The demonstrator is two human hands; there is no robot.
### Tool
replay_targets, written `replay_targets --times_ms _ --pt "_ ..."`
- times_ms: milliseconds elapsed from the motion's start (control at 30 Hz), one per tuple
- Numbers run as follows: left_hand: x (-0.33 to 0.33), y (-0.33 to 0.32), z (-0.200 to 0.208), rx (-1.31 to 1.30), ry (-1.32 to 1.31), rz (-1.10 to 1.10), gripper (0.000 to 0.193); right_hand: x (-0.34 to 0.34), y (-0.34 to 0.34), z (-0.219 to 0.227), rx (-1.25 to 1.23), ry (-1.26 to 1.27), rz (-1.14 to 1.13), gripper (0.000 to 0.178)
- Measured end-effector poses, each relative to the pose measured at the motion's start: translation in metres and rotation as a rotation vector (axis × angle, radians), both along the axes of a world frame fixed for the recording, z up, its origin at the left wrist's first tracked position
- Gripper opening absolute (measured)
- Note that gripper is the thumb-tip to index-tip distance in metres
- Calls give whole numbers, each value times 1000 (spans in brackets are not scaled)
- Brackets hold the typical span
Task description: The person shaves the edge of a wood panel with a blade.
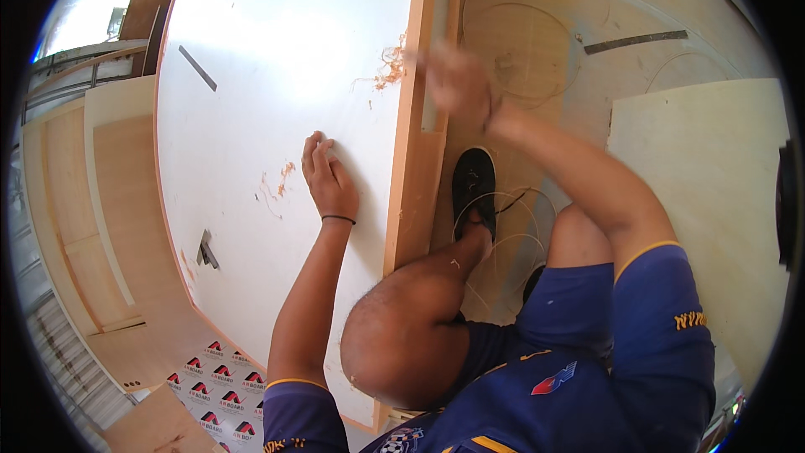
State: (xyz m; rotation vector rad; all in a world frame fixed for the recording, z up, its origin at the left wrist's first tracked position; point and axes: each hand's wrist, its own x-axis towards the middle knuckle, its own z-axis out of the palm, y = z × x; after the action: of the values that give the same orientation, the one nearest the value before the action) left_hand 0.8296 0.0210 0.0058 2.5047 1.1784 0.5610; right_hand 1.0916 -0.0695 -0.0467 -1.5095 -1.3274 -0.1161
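- Along the wooden edge (408,159) of a white panel (260,117), your right grip (457,84) blurs beside a tuft of orange-brown shavings (390,70); whether it is closed, and on what, cannot be told.
- On the panel's white face, your left grip (331,187) rests with fingers loosely bent, holding nothing, set in from the edge.
- The panel, the piece under your hands, lies in front of you and to your left, its edge running up past your bent knee (402,340).
- For a clean finish, the work seems to call for light, even strokes along the wood, the right wrist at one angle, lest a slip gouge the edge or score the white face.
- A flatter left palm, clear of the stroke's path, would likely steady the panel better than bent fingers.
- Brushing off the shavings and a second scatter (287,176) beside your left grip should leave the surface easier to read.
- Thin loops (520,235) curl by your dark shoe (473,180); nudging them aside looks wise for sure footing.
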Motion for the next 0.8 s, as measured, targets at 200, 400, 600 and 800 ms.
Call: replay_targets --times_ms 200,400,600,800 --pt "-8 1 3 -10 5 23 26 -89 -72 29 -33 -87 511 41" --pt "14 -5 -4 -42 -19 -9 26 67 32 8 -35 209 -233 35" --pt "-4 1 2 34 23 9 26 -44 -18 9 -51 252 1 40" --pt "-2 -2 2 4 19 34 26 -98 -75 37 -94 38 367 34"
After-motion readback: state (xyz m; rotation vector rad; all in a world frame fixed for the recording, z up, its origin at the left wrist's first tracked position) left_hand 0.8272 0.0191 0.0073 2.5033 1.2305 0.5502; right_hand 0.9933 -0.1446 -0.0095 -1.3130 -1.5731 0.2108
